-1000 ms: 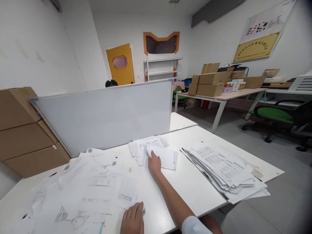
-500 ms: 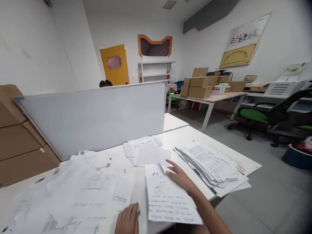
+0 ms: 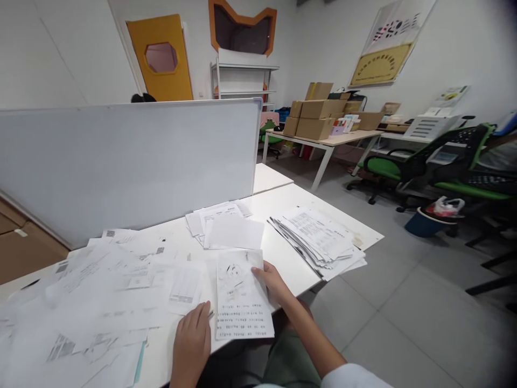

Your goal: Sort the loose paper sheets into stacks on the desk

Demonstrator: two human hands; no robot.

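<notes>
A sheet of paper (image 3: 242, 302) with a drawing above and rows of writing below lies at the table's front edge. My right hand (image 3: 271, 280) grips its right edge, the thumb on top and the other fingers hidden behind. My left hand (image 3: 193, 334) rests on the table just left of the sheet, fingers curled together. A small thin tip (image 3: 211, 313) pokes out by its fingertips; what it belongs to is hidden. Beyond the sheet lie some loose white papers (image 3: 234, 233). A thick stack of printed sheets (image 3: 319, 237) sits to the right.
Many loose papers (image 3: 97, 302) spread over the left side of the white table (image 3: 278, 210). A whiteboard panel (image 3: 129, 167) stands along its back. Brown boxes (image 3: 315, 118) stand on a farther table. Green chairs (image 3: 383, 168) and a blue bin (image 3: 424, 223) are at the right.
My right hand has gone from fingers spread over the sheet to gripping its right edge, and the sheet lies flatter. The view has tilted down and turned right.
</notes>
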